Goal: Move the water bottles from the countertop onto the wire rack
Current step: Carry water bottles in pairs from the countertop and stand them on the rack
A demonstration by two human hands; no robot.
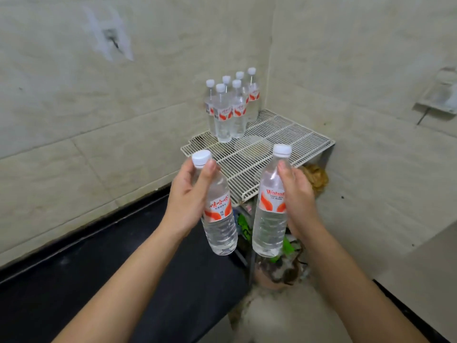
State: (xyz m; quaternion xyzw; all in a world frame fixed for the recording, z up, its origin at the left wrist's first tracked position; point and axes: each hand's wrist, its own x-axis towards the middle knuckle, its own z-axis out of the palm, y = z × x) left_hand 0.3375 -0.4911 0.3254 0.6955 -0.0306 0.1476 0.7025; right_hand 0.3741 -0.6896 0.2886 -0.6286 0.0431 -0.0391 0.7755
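In the middle of the frame the person holds one water bottle in each hand, both lifted in the air in front of the wire rack. The left hand has a closed grip around the upper body of the left bottle, thumb pressed just under the white cap, and this bottle leans a little to the left at its top. The right hand wraps the right bottle from the right side, with the thumb lying on its shoulder; this bottle stands almost upright. The two bottles are near but do not touch. At the far corner of the rack, against the tiled wall, a group of six bottles stands upright, close together. The dark counter is at the lower left of the frame.
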